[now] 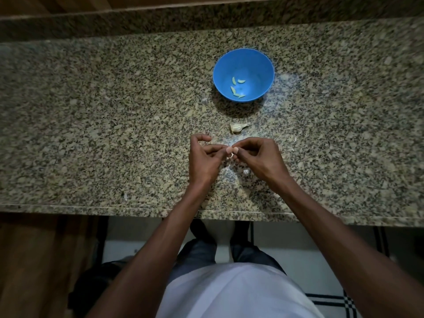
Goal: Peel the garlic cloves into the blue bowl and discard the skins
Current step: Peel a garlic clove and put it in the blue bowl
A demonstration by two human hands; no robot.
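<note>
your left hand [204,157] and right hand [254,157] meet above the speckled granite counter [91,111], fingertips together. both hands pinch one small pale garlic clove [230,155] between thumbs and forefingers; only a sliver of it shows between the fingertips. the remaining fingers of each hand are curled. the blue bowl [261,65], round, smooth and deep-sided, stands on the counter beyond your hands and well apart from them. four peeled cloves [237,88], pale and crescent-shaped, lie on its floor. between the bowl and your hands lies the rest of the garlic head [237,127], papery and off-white, with a tapering stem end pointing right. thin pale skin scraps [294,139] lie on the granite to the right of your right hand.
</note>
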